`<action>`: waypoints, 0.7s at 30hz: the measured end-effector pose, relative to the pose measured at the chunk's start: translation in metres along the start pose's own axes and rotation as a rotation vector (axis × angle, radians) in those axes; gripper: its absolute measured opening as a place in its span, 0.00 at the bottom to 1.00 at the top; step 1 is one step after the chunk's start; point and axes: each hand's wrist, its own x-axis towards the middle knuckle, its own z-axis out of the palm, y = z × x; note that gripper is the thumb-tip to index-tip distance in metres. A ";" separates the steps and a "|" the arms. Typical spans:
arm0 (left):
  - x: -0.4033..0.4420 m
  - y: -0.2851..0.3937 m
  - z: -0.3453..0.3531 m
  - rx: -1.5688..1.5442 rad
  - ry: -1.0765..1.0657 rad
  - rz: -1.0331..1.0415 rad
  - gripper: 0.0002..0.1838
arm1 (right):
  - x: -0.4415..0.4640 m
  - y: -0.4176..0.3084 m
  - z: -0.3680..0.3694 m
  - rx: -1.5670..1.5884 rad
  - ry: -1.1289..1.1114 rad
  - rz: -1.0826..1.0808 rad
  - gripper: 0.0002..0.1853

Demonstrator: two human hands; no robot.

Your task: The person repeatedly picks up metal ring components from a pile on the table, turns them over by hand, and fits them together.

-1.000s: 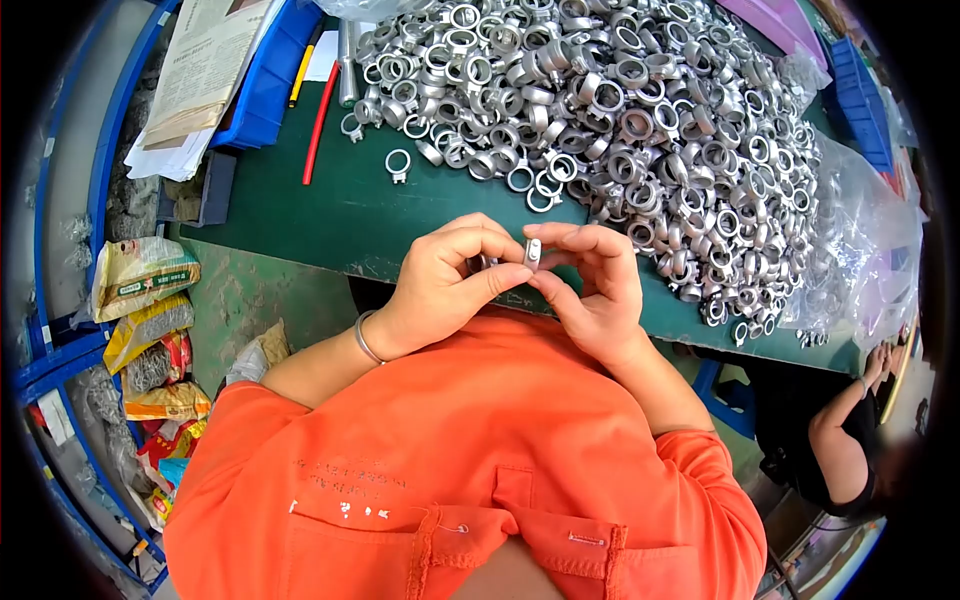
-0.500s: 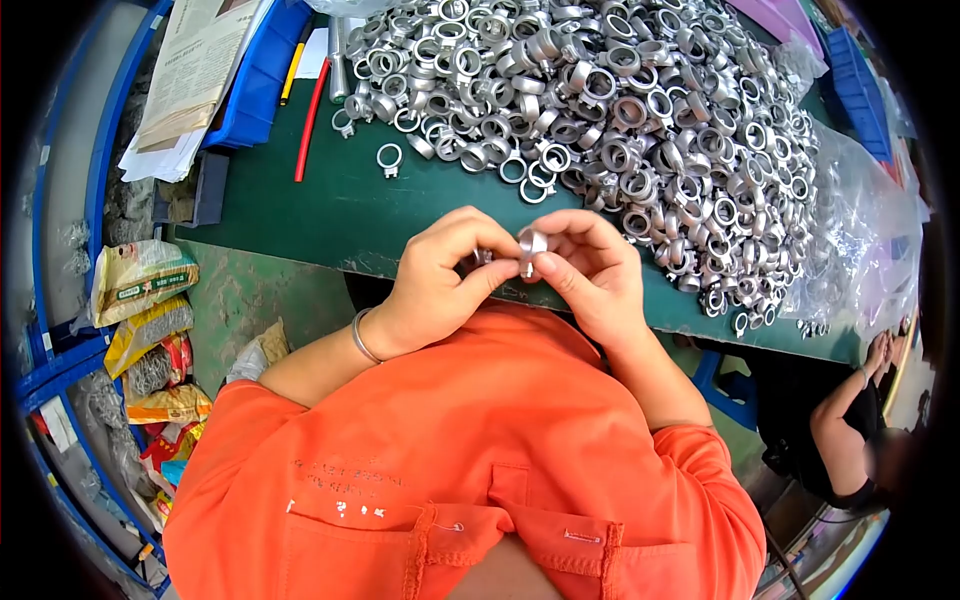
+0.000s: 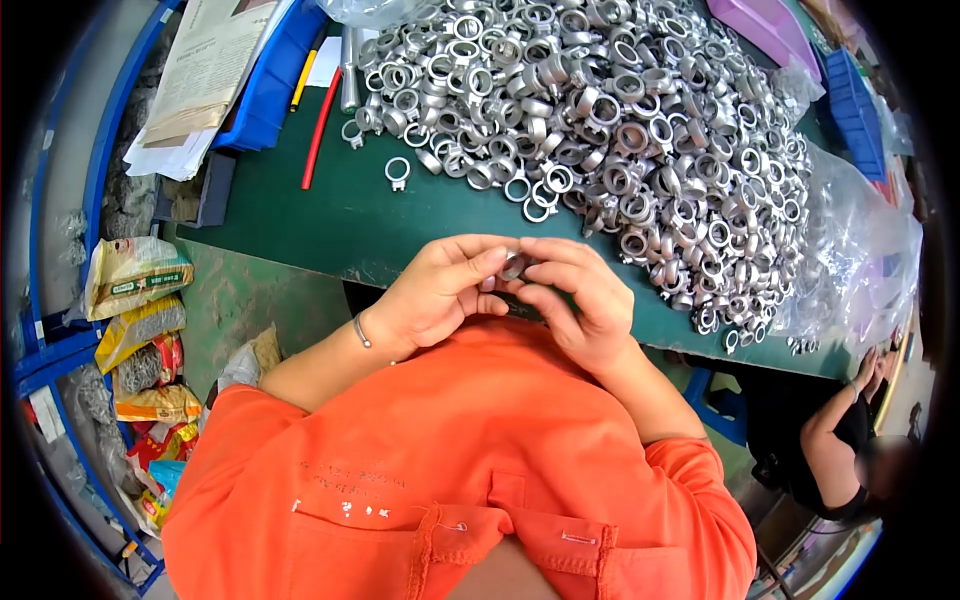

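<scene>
Between my two hands, just over the table's near edge, is a small silver metal ring (image 3: pixel 514 266). My left hand (image 3: pixel 440 288) pinches its left side with thumb and forefinger. From the right, the bent fingers of my right hand (image 3: pixel 583 298) grip it too, and they cover part of the ring. Beyond my hands lies a large heap of similar metal rings (image 3: pixel 600 140), many with a small lug on the rim. One single ring (image 3: pixel 397 173) lies apart on the green table (image 3: pixel 290 225), left of the heap.
A red stick (image 3: pixel 322 130), a yellow pen (image 3: pixel 303 80) and a metal tube (image 3: pixel 349 70) lie left of the heap. Papers (image 3: pixel 195 85) rest by a blue bin (image 3: pixel 270 90). Clear plastic (image 3: pixel 850 250) covers the right side. Another person's arm (image 3: pixel 835 430) shows at right.
The ring has been turned between my fingers, and both hands have shifted slightly toward my body. My left thumb now lies higher, along the ring.
</scene>
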 end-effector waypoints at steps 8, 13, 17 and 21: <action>-0.002 0.009 0.001 -0.143 0.023 0.040 0.14 | 0.037 0.022 -0.007 -0.952 -0.107 -0.058 0.06; -0.004 0.012 0.008 -0.129 0.082 0.059 0.13 | 0.036 0.007 -0.014 -0.792 -0.103 -0.071 0.07; -0.002 0.011 0.003 -0.161 0.089 0.072 0.10 | 0.017 -0.003 -0.011 -0.066 -0.063 0.218 0.07; 0.000 0.009 0.000 -0.033 0.090 0.055 0.08 | -0.002 0.001 -0.002 0.423 0.022 0.500 0.06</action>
